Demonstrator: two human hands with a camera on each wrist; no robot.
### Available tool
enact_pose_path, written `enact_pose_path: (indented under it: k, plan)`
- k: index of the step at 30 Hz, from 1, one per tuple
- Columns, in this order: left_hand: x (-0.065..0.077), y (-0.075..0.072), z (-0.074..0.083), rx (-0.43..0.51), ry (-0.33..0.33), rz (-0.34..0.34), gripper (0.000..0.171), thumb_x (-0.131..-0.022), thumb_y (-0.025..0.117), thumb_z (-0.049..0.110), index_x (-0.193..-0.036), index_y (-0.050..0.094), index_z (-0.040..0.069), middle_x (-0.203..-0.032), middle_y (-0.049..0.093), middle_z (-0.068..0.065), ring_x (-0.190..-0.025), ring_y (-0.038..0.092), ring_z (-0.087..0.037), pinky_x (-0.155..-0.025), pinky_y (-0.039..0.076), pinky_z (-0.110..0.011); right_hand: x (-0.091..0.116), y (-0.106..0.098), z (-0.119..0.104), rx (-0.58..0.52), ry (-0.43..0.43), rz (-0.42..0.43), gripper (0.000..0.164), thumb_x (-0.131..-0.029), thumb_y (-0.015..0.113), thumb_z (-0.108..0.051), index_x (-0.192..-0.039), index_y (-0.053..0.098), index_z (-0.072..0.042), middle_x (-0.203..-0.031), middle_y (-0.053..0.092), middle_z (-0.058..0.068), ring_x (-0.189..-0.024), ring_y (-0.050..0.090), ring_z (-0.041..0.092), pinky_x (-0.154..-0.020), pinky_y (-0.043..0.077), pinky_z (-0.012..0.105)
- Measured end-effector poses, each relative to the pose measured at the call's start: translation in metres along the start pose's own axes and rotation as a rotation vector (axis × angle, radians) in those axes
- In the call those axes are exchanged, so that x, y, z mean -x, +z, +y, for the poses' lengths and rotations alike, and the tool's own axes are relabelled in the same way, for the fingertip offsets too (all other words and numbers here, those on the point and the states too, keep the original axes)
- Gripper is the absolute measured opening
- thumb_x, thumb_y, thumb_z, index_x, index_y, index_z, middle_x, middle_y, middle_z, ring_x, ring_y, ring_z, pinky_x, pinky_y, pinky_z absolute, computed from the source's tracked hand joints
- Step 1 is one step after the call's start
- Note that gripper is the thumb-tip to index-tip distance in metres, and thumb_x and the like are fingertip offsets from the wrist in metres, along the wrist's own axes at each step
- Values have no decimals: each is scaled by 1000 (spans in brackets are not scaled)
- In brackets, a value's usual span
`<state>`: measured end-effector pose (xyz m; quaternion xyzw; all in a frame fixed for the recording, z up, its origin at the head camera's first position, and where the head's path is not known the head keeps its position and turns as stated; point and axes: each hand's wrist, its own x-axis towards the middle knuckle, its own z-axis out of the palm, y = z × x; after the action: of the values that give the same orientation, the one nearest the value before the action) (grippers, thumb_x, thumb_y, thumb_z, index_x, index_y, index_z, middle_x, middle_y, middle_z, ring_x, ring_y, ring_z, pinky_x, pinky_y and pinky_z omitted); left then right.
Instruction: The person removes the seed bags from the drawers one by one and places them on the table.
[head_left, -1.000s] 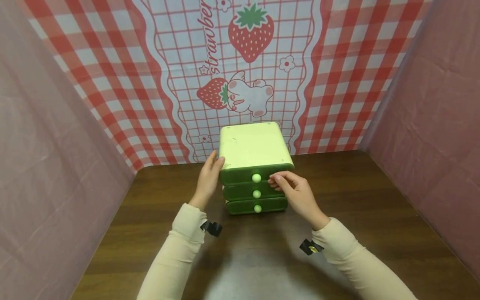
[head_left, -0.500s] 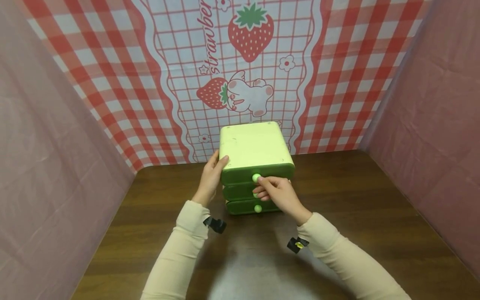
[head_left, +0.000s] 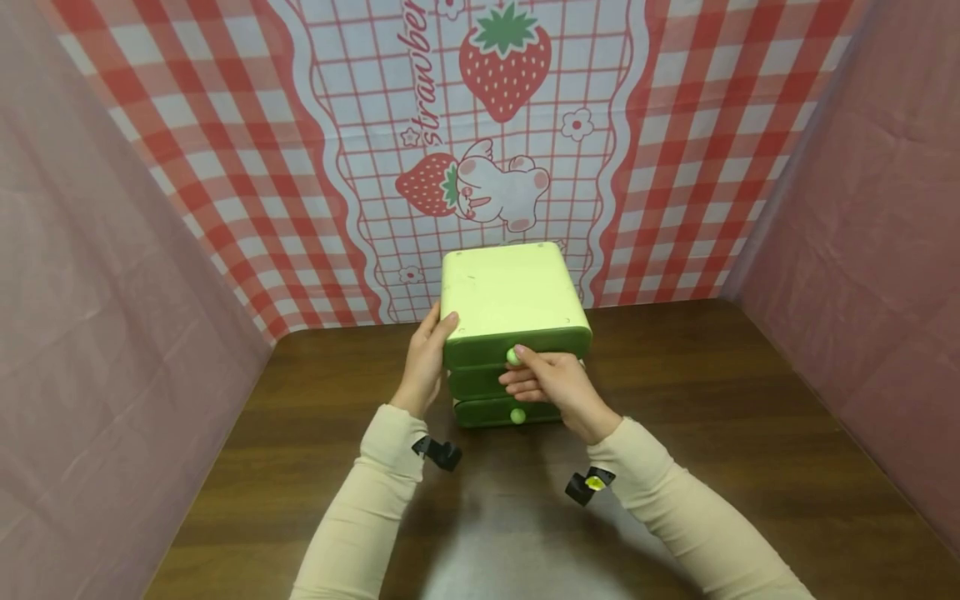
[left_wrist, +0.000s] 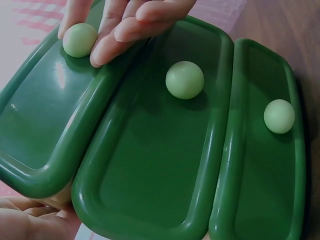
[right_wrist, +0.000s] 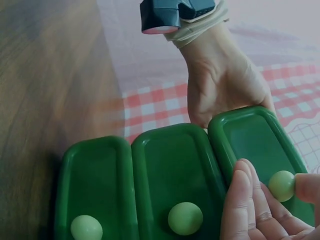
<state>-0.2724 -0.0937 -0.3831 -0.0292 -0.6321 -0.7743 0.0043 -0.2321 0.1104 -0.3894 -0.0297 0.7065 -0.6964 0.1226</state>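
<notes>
A small cabinet (head_left: 513,287) with a pale green top and three dark green drawer fronts stands on the table. My left hand (head_left: 424,360) holds its left side, the thumb over the top edge and the fingers along the side, partly hidden. My right hand (head_left: 558,385) is at the top drawer (head_left: 472,350), its thumb and fingers pinching the round light green knob (left_wrist: 80,40). The middle drawer's knob (left_wrist: 185,80) and the bottom drawer's knob (head_left: 517,416) are untouched. All the drawer fronts look near the cabinet body.
The dark wooden table (head_left: 337,450) extends around the cabinet. Close behind it hangs a red-and-white checked cloth (head_left: 675,167) with strawberry prints. Pink cloth walls (head_left: 847,250) rise at both sides.
My right hand has moved left from beside the top drawer onto its knob and taken hold of it. The left thumb has shifted slightly onto the top. The cabinet has barely moved.
</notes>
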Motion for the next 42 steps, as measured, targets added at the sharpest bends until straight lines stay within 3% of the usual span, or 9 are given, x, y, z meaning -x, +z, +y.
enact_pose_path:
  k: [3,7,12,15,22,27,32,37,42]
  plan:
    - [1,0,0,8,-13,-1,69,-100,53,35,-158,20,17,-160,30,-7,-118,55,-20,-89,52,-24,1,-1,0,-11,26,2,56,-93,61,-50,-111,69,2,-95,76,10,-82,74,15,-82,60,37]
    - [2,1,0,3,-5,-4,71,-100,53,36,-158,18,14,-162,25,-7,-131,48,-25,-104,47,-34,3,-1,1,-22,32,-1,57,-92,62,-50,-111,70,3,-94,77,10,-80,74,14,-78,61,34]
    - [1,0,-1,-35,0,2,72,-100,53,38,-158,19,14,-164,19,-5,-147,28,-26,-119,31,-43,9,-3,2,-5,23,-11,58,-91,63,-52,-111,71,2,-95,76,11,-82,74,17,-82,60,40]
    - [2,-2,-3,-54,-2,9,72,-99,54,40,-158,20,16,-164,18,-3,-149,22,-24,-121,25,-43,15,-3,2,6,17,-18,59,-92,61,-52,-112,70,2,-95,76,11,-84,74,20,-85,59,45]
    - [2,-4,-7,-101,25,-1,73,-98,54,46,-157,21,20,-164,19,-1,-151,18,-24,-123,18,-46,32,-1,5,17,-18,-35,60,-95,59,-47,-114,67,9,-91,76,11,-81,74,21,-76,61,38]
    - [2,-3,-7,-115,32,15,72,-98,53,46,-157,23,19,-163,21,0,-150,21,-21,-123,20,-43,45,2,6,37,-44,-28,55,-97,59,-42,-112,68,10,-90,76,13,-76,74,16,-76,61,39]
    - [1,-3,-6,-84,35,11,71,-98,54,44,-157,24,19,-163,23,-3,-145,31,-22,-119,30,-41,58,5,9,41,-62,-11,53,-98,58,-39,-108,69,12,-88,76,15,-75,73,17,-72,62,38]
    - [0,-3,-7,-52,36,4,71,-99,54,40,-157,22,16,-161,28,-6,-134,44,-26,-115,36,-42,73,6,14,34,-68,3,51,-97,60,-38,-105,70,11,-88,76,16,-75,74,19,-70,62,38]
    - [0,-3,-7,-71,29,10,70,-99,54,42,-157,23,18,-157,34,-6,-121,53,-21,-106,44,-35,85,7,19,38,-79,-13,50,-98,58,-36,-107,69,12,-89,76,18,-75,74,19,-70,62,37]
